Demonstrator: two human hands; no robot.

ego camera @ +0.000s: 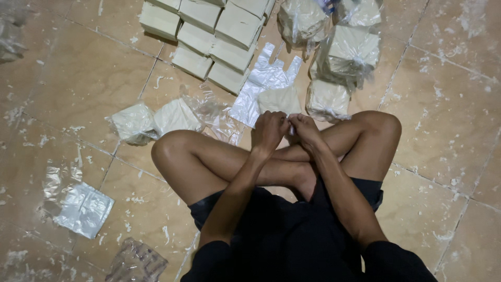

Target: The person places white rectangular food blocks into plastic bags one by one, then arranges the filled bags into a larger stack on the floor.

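Seated cross-legged on the tiled floor [78, 78], and both forearms run forward over the shins, wrists close together, meeting just past the ankles. The left hand [269, 130] is curled over, knuckles up, fingers bunched together and gripping the near edge of a pale block in a clear plastic bag [279, 99]. The right hand [304, 128] sits right alongside, almost touching the left, fingers drawn in tight and pinching that same edge of plastic. Exactly how the fingertips fold the film is too small to tell.

That bagged block lies on the floor directly ahead of the hands, resting partly on a flat white handled plastic bag [261, 83].

Further out, bare pale blocks in a stacked group [209, 31] sit at the top of the view. To their right, several finished bagged blocks [347, 52] cluster together. Off to the left of the knee lie two more wrapped blocks [154, 121], side by side. An empty clear bag [83, 209] lies flat well to the left, and a crumpled one [136, 262] sits near the bottom edge.
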